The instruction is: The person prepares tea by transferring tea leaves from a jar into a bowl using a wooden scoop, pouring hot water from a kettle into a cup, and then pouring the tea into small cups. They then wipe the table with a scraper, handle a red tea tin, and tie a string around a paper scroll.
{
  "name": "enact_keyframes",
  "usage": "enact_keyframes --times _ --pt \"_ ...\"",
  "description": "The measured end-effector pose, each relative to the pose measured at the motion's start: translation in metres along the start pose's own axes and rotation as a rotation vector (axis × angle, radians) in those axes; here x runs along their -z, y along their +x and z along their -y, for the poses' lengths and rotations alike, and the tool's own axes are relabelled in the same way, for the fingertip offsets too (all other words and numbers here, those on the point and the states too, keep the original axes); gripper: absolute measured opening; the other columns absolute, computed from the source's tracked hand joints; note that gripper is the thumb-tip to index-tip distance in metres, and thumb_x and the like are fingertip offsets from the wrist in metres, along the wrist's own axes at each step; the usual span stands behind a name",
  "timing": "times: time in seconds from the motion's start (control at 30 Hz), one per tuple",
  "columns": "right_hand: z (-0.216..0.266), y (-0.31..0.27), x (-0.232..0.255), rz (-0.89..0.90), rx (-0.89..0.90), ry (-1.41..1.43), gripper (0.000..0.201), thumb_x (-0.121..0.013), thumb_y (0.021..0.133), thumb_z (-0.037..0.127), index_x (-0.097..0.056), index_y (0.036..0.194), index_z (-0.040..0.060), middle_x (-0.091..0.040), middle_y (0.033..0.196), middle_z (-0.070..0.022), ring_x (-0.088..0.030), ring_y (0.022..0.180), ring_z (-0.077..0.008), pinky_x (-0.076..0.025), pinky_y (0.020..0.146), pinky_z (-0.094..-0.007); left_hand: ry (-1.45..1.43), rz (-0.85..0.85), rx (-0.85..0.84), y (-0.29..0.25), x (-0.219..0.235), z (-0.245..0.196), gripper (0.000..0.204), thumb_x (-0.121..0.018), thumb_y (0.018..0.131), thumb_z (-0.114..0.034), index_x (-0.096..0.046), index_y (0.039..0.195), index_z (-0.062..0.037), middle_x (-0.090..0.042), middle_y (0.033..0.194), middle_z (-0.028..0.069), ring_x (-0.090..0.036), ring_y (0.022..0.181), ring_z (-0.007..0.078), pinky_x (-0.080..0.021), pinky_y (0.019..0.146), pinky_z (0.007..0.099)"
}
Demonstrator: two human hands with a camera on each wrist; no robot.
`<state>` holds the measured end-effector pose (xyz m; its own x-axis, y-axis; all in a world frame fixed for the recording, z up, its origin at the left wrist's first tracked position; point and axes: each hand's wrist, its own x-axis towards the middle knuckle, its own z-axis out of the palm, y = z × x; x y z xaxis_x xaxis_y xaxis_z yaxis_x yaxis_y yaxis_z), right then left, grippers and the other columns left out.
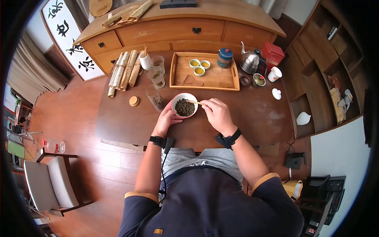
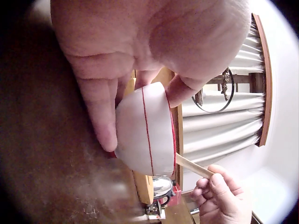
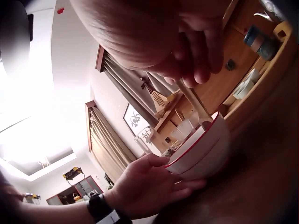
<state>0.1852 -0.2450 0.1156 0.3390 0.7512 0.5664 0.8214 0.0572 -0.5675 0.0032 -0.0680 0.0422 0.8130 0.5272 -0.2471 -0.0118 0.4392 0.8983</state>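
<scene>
A white bowl [image 1: 192, 96] with a red rim holds dark, rolled tea leaves [image 1: 183, 108] near the front of the table. My left hand [image 1: 167, 120] grips the bowl from its left side, thumb by the rim and fingers around the outer wall [image 2: 135, 123]. Between the thumb and fingers of my right hand [image 1: 218, 114] is the handle of a slim wooden spoon [image 1: 196, 102]. The spoon slants over the rim, its far end in among the leaves. Just left of the bowl stands a tall glass [image 1: 154, 98] with dark leaves at its bottom.
Behind the bowl lies a wooden tray [image 1: 205, 89] with three tea cups and a blue-lidded jar [image 1: 225, 58]. A steel kettle [image 1: 251, 62], red box [image 1: 272, 53] and white cup [image 1: 274, 74] stand right. Bamboo scrolls [image 1: 125, 70] and a round wooden lid [image 1: 134, 101] lie left.
</scene>
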Motion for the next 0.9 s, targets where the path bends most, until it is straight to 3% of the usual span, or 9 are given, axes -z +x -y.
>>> enact_keyframes --times 0.13,0.23,0.33,0.53,0.67,0.77,0.9 --pt "0.013 -0.001 0.006 0.005 -0.093 0.072 0.012 -0.069 0.092 0.002 -0.072 0.105 0.0012 -0.069 0.088 -0.0150 -0.068 0.079 -0.0348 -0.055 0.071 -0.0422 -0.022 0.012 0.010 0.001 0.004 0.004 0.063 -0.046 0.101 -0.011 -0.037 0.163 -0.0146 -0.066 0.136 0.0061 -0.071 0.098 0.0170 -0.061 0.088 0.0343" --pt "0.017 0.000 0.008 -0.017 -0.108 0.089 0.012 -0.070 0.094 0.000 -0.073 0.106 -0.0006 -0.068 0.084 -0.0119 -0.064 0.069 -0.0231 -0.051 0.062 -0.0343 -0.037 0.024 0.020 0.003 0.005 0.000 0.064 -0.047 0.102 -0.010 -0.035 0.164 -0.0150 -0.064 0.139 0.0052 -0.071 0.099 0.0162 -0.061 0.089 0.0339" --pt "0.022 0.001 0.009 0.114 -0.187 0.097 0.011 -0.070 0.093 0.002 -0.072 0.104 0.0010 -0.070 0.088 -0.0149 -0.068 0.078 -0.0336 -0.054 0.069 -0.0415 -0.053 0.036 0.029 0.000 0.004 -0.003 0.066 -0.048 0.101 -0.009 -0.033 0.165 -0.0148 -0.061 0.141 0.0048 -0.070 0.102 0.0157 -0.061 0.089 0.0337" --pt "0.009 0.013 0.000 -0.040 -0.212 0.106 0.011 -0.071 0.093 0.001 -0.072 0.104 0.0002 -0.070 0.086 -0.0149 -0.067 0.073 -0.0310 -0.054 0.066 -0.0388 -0.071 0.059 0.037 0.003 0.010 -0.002 0.068 -0.049 0.101 -0.009 -0.031 0.166 -0.0135 -0.059 0.144 0.0044 -0.068 0.106 0.0147 -0.060 0.090 0.0325" --pt "-0.004 0.017 0.001 0.047 -0.283 0.192 0.011 -0.071 0.095 0.002 -0.073 0.105 -0.0007 -0.071 0.087 -0.0134 -0.069 0.073 -0.0237 -0.053 0.064 -0.0342 -0.059 0.067 0.033 0.004 0.009 -0.004 0.068 -0.049 0.101 -0.008 -0.030 0.166 -0.0131 -0.057 0.147 0.0047 -0.068 0.108 0.0144 -0.060 0.089 0.0321" --pt "-0.011 0.017 -0.001 0.014 -0.288 0.245 0.011 -0.071 0.095 0.002 -0.073 0.105 -0.0010 -0.071 0.088 -0.0127 -0.067 0.071 -0.0214 -0.052 0.063 -0.0327 -0.016 0.038 0.038 0.001 0.004 -0.009 0.067 -0.047 0.100 -0.010 -0.032 0.165 -0.0099 -0.056 0.150 0.0074 -0.066 0.121 0.0182 -0.060 0.092 0.0339" --pt "-0.015 0.015 0.004 0.107 -0.279 0.263 0.012 -0.071 0.095 0.001 -0.073 0.106 -0.0010 -0.071 0.088 -0.0122 -0.067 0.071 -0.0216 -0.052 0.064 -0.0322 -0.028 0.055 0.027 0.003 0.006 -0.008 0.068 -0.048 0.100 -0.008 -0.031 0.166 -0.0099 -0.055 0.151 0.0073 -0.066 0.120 0.0178 -0.061 0.090 0.0328"
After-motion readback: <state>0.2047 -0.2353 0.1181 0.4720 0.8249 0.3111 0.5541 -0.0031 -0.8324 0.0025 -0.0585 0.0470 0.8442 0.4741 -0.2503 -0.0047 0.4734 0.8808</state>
